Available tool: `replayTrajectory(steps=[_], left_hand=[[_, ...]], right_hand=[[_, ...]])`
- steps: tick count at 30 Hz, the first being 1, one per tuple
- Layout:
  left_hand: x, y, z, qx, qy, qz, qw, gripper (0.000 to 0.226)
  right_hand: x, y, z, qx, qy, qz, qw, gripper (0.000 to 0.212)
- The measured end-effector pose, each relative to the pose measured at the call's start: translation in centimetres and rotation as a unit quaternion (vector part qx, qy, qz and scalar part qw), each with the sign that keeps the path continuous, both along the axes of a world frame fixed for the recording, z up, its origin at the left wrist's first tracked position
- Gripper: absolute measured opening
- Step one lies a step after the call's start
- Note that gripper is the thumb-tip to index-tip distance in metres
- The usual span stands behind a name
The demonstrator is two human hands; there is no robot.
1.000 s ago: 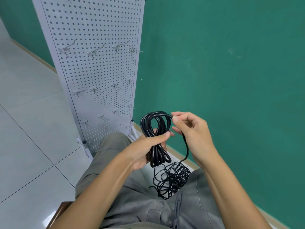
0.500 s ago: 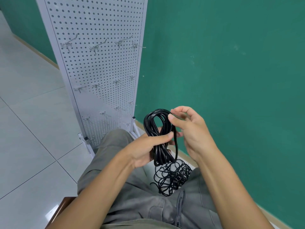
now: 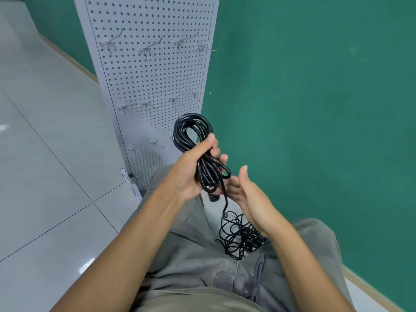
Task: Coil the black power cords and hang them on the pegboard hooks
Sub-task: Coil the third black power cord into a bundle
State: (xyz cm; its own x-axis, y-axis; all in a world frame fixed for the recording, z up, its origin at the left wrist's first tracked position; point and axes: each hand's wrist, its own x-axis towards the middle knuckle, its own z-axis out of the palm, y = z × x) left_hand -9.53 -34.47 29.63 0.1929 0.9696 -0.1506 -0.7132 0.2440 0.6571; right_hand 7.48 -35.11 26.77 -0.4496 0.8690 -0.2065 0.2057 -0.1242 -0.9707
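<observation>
Coiling is the step in hand, we judge; nearest us the loose cord (image 3: 239,236) lies tangled on the lap; above it our right hand (image 3: 249,199) is open and relaxed beside the trailing strand, holding nothing; our left hand (image 3: 191,172) has its grip wrapped round the coil (image 3: 198,143); beyond stands the pegboard (image 3: 155,77) with bare hooks (image 3: 148,49); next, we think, the right must draw up another loop.

No writing, label, brand or number can be read anywhere in the head view. The pegboard (image 3: 153,82) carries only plain holes and bare metal hooks (image 3: 148,49), and the cord (image 3: 193,140) beside it shows no legible marking
</observation>
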Motion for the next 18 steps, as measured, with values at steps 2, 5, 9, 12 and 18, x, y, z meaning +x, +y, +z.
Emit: replayTrajectory(steps=[2, 5, 9, 12, 18], left_hand=[[-0.9, 0.2, 0.4, -0.012, -0.012, 0.053, 0.998, 0.026], [-2.1, 0.7, 0.6, -0.027, -0.032, 0.130, 0.991, 0.028], [-3.8, 1.4, -0.1, -0.052, -0.018, 0.209, 0.976, 0.025], [-4.7, 1.6, -1.3, -0.069, 0.059, 0.252, 0.963, 0.025], [-3.3, 1.5, -2.5, -0.026, 0.291, 0.267, 0.918, 0.021]], right_hand=[[0.0, -0.2, -1.1, 0.001, -0.041, 0.025, 0.999, 0.079], [0.0, -0.5, -1.4, 0.010, -0.081, 0.030, 0.996, 0.060], [0.8, -0.3, -2.2, 0.060, -0.123, 0.007, 0.991, 0.013], [1.1, -0.5, -1.4, 0.103, -0.106, -0.055, 0.988, 0.014], [0.6, -0.4, 3.2, 0.213, -0.080, 0.013, 0.974, 0.031]])
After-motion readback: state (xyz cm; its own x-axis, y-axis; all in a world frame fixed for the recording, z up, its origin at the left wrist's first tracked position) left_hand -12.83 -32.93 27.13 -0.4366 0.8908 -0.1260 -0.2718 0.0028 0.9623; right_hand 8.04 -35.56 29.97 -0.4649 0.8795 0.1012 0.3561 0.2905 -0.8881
